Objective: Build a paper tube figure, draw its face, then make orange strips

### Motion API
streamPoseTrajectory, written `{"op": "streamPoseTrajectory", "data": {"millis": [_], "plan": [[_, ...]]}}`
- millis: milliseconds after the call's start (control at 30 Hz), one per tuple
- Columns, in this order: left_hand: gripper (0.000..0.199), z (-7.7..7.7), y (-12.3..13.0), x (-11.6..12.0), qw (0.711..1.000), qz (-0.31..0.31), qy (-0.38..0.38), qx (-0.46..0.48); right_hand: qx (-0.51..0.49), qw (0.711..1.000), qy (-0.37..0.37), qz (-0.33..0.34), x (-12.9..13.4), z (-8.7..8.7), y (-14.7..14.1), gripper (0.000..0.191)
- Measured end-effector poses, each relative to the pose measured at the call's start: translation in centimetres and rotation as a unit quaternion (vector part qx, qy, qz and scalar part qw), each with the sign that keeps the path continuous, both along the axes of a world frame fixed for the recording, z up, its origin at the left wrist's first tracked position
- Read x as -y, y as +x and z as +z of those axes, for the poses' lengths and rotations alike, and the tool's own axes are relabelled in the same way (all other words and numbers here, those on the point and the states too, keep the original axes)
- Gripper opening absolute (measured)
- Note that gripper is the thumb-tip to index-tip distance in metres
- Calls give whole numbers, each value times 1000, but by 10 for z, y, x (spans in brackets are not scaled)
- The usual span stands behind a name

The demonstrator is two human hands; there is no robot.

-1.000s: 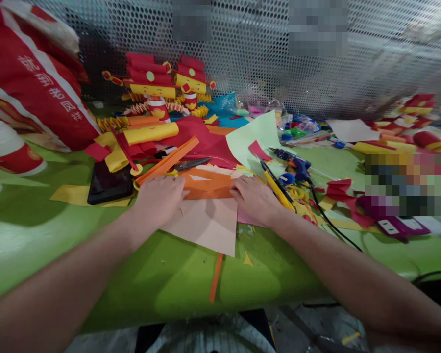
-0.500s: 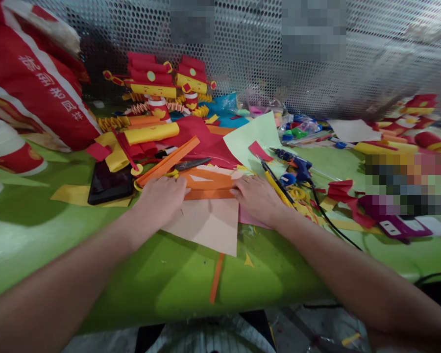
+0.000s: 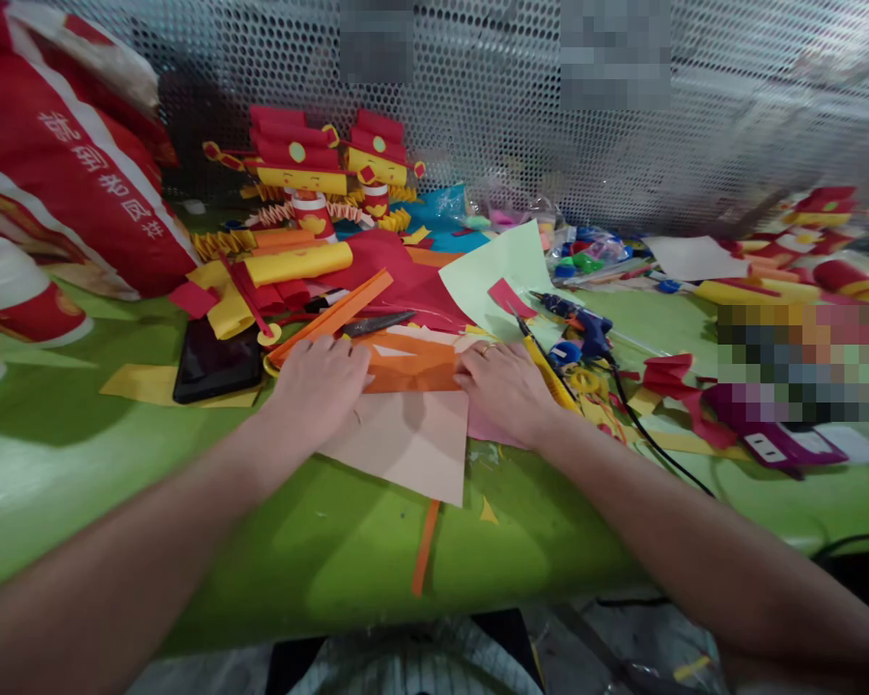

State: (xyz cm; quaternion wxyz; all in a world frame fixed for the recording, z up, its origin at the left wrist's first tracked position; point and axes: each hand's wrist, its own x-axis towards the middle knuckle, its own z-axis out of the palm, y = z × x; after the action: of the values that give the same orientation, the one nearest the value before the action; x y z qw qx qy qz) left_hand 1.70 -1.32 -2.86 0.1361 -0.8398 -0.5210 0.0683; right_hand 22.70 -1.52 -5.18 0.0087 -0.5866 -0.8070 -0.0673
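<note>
An orange paper strip (image 3: 414,372) lies across the pale pink paper (image 3: 412,439) in the middle. Its left end is under my left hand (image 3: 323,381), whose fingers are curled on it. My right hand (image 3: 503,386), with a ring on one finger, presses the right end in the same way. Both hands have closed fingers gripping the strip. Behind them are dark scissors (image 3: 380,323) and a folded orange strip (image 3: 337,314). A narrow orange strip (image 3: 426,548) lies nearer the table's front edge.
Left are a phone (image 3: 217,362), a paper cup (image 3: 25,294) and a red bag (image 3: 79,154). Paper figures (image 3: 300,154) stand at the back. A blue glue gun (image 3: 583,323), its cable, a pale green sheet (image 3: 503,275) and a purple power strip (image 3: 774,430) are right.
My left fingers have shifted slightly over the orange strip. My right hand's fingers have curled a little more at its other end. The strip stays in place.
</note>
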Motion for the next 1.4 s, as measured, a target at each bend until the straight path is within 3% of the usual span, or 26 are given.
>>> {"op": "streamPoseTrajectory", "data": {"millis": [67,167,300,433,633,800,1100,1267,1400], "plan": [[17,-3,-1,1,999,-41,17,-4,5,999,28,41,2,0,1,24],[21,-8,-2,1,996,-86,-21,5,10,993,32,112,5,1,3,24],[22,-9,-1,2,994,-81,-49,45,13,991,5,132,6,5,5,24],[26,-9,-2,2,994,-77,-44,60,15,988,28,150,4,3,7,26],[23,-9,-6,1,993,-109,-26,40,40,990,26,131,4,3,5,34],[17,0,-5,4,992,-102,-57,49,-13,994,-15,109,5,5,6,37],[19,1,-3,-4,984,-2,-126,129,-10,995,-23,99,1,-1,4,38],[20,-1,-4,-3,988,0,-84,132,-15,995,1,99,1,-4,4,35],[23,-2,-3,0,994,-51,-39,93,-37,992,37,114,1,-5,5,33]]}}
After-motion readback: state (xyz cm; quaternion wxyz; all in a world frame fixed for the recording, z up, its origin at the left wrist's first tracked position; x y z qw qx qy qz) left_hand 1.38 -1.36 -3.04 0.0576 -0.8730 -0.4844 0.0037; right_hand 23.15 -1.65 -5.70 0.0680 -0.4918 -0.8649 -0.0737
